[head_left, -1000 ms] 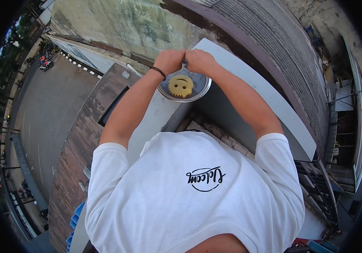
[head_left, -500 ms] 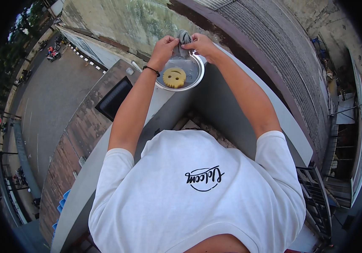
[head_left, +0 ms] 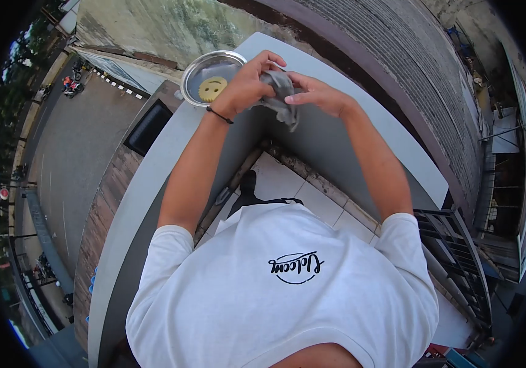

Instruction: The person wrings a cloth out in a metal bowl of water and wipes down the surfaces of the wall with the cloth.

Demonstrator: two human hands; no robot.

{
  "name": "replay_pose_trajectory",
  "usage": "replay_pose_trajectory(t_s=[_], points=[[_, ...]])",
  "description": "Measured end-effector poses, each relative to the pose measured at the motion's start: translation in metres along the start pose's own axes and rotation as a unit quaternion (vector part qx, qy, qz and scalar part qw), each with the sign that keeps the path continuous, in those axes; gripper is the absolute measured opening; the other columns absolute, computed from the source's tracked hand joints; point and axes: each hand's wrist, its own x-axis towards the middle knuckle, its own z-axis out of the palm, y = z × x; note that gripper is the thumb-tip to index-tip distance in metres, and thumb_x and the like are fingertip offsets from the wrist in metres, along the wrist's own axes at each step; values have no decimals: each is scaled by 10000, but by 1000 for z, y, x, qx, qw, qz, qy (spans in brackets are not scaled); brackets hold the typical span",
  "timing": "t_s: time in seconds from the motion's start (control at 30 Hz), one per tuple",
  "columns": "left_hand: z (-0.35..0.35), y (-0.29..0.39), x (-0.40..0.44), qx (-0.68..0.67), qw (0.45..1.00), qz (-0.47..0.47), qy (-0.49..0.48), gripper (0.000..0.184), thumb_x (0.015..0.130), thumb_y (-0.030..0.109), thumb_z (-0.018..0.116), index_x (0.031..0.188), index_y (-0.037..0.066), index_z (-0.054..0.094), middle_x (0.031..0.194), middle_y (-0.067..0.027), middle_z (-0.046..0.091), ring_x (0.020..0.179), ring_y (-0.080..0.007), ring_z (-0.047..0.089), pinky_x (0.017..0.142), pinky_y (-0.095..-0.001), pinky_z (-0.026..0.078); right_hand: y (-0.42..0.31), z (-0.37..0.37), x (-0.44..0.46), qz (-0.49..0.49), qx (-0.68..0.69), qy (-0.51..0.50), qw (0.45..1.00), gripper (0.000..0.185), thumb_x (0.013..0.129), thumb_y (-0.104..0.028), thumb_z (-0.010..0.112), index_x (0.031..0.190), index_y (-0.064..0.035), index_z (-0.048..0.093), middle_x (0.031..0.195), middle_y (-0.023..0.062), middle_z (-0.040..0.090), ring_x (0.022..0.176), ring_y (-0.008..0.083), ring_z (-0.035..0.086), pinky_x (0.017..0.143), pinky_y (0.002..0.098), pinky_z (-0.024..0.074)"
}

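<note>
A crumpled grey cloth [head_left: 285,109] hangs in loose folds between my two hands, off to the right of the bowl. My left hand [head_left: 252,84], with a black band at the wrist, has its fingers curled around the cloth's left side. From the other side my right hand [head_left: 319,94] pinches the cloth between thumb and fingers. The metal bowl [head_left: 187,80] rests on the ledge beside my left wrist, partly covered by that hand. Inside it a yellow smiley-face sponge [head_left: 212,89] with a scalloped edge sits in what looks like water.
The pale ledge top [head_left: 361,113] meets in a corner ahead of me and runs down both sides. Beyond it lie a corrugated roof [head_left: 392,67] and a paved yard [head_left: 79,147] far below. A black metal railing [head_left: 459,257] stands right; white floor tiles [head_left: 275,175] show below.
Both hands and the cloth have moved from over the bowl to its right, and the cloth is more bunched. My view has shifted, with the bowl now farther left and more floor visible.
</note>
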Motion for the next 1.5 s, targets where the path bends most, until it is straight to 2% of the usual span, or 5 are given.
replay_pose_trajectory(t_s=[0.27, 0.5, 0.97, 1.23, 1.5], points=[[59, -38, -48, 362, 930, 3, 67, 425, 645, 30, 660, 1057, 57, 559, 854, -93, 533, 795, -234, 547, 690, -323, 451, 71, 39, -64, 40, -102, 218, 970, 185, 851, -189, 707, 869, -40, 598, 704, -42, 547, 656, 59, 468, 592, 261, 374], [83, -131, -103, -25, 973, -163, 164, 103, 832, -18, 640, 900, 43, 594, 830, 28, 591, 807, -63, 551, 726, -229, 437, 117, 85, -92, 4, 25, 356, 934, 197, 866, -182, 678, 954, -34, 583, 789, -5, 570, 713, 65, 478, 639, 260, 400], [20, -117, -89, 273, 926, -147, 217, 137, 791, 60, 702, 863, 23, 591, 740, -35, 612, 741, -54, 544, 684, -236, 427, 143, 53, -11, 71, -111, 293, 947, 99, 812, -43, 596, 902, -38, 637, 829, 56, 581, 692, 177, 545, 651, 305, 439], [8, -269, -87, -98, 904, -121, 398, 162, 706, -18, 674, 795, 50, 557, 781, 14, 559, 716, -80, 465, 655, -246, 371, 274, 21, 58, -52, -172, 366, 913, 172, 858, -24, 549, 944, -56, 695, 827, 81, 605, 647, 194, 555, 611, 298, 448], [-49, -450, -93, 153, 897, 35, 413, 80, 742, -25, 607, 786, 25, 561, 757, -7, 585, 683, -94, 518, 585, -254, 403, 460, 0, 122, -196, -374, 461, 781, 143, 888, -51, 584, 987, -48, 687, 840, 99, 618, 661, 135, 569, 583, 306, 454]])
